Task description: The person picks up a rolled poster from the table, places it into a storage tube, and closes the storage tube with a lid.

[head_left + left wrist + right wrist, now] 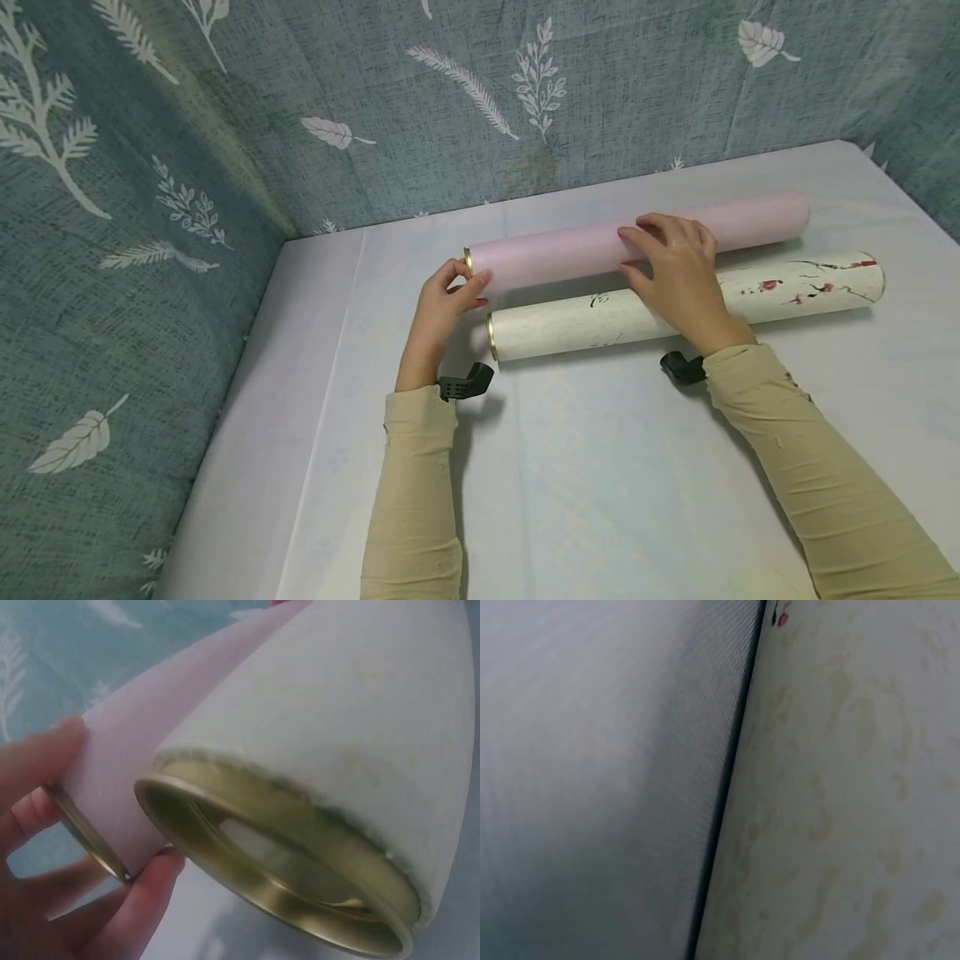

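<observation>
Two long tubes lie side by side on the table. The pink tube (585,244) is the farther one, and the cream tube (622,314) with red blossom print lies nearer. My left hand (442,307) pinches the gold-rimmed left end of the pink tube (120,772) between thumb and fingers (142,900). My right hand (678,267) lies over the middle of the pink tube, fingers curled on it, palm above the cream tube. The left wrist view shows the cream tube's open gold rim (285,877) up close. The right wrist view shows only the cream tube's surface (847,795) beside the cloth.
A pale cloth covers the table (600,467). Teal curtain with white leaf print (150,208) hangs close behind and along the left. Black wrist camera mounts (465,383) sit at both cuffs.
</observation>
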The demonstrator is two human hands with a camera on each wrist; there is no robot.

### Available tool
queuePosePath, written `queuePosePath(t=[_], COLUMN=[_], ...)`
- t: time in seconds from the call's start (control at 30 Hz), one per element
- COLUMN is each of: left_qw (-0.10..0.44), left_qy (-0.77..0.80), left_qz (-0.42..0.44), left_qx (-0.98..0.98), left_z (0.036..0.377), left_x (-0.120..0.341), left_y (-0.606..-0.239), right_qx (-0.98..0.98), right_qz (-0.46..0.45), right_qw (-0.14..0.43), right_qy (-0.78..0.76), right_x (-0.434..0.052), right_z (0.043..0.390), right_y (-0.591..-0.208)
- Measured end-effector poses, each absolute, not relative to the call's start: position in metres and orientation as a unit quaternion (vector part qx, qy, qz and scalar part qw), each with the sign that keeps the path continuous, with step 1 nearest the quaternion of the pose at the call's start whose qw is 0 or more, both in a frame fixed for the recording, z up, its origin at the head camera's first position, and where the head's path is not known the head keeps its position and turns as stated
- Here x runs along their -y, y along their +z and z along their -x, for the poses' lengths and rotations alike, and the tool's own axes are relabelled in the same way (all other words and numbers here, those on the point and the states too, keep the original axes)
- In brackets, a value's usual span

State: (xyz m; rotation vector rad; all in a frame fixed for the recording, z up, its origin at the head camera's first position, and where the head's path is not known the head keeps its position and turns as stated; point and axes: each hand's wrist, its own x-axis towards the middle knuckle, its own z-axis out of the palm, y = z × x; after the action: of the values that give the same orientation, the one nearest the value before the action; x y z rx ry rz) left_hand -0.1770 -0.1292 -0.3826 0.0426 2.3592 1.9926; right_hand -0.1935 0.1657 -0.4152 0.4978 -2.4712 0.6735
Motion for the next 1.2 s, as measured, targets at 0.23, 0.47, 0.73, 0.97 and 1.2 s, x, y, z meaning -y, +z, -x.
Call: queuePosePath(t=[0.23,0.47,0.73,0.97,1.2], left_qw=[0.008,-0.005,-0.024,0.003,0.026], left_qy=[0.688,0.675,0.667,0.673,0.695], left_qz=[-0.011,0.008,0.054,0.073,0.057], left_qx=[-0.725,-0.738,-0.742,-0.736,-0.716], left_z=[0.188,0.200,0.203,0.202,0.199], left_x=[0.133,0.132,0.131,0.128,0.131], left_y=[-0.398,-0.418,-0.426,-0.426,-0.427], right_qx=[0.917,0.937,0.945,0.950,0.955], right_qz=[-0.199,-0.207,-0.219,-0.214,-0.201], right_qw=[0.250,0.193,0.163,0.146,0.134], right_qy=[0.238,0.205,0.183,0.172,0.172], right_x=[-0.166,-0.166,-0.166,-0.167,-0.165], right_z=[0.193,0.192,0.190,0.190,0.189], right_y=[-0.415,-0.412,-0.411,-0.408,-0.411])
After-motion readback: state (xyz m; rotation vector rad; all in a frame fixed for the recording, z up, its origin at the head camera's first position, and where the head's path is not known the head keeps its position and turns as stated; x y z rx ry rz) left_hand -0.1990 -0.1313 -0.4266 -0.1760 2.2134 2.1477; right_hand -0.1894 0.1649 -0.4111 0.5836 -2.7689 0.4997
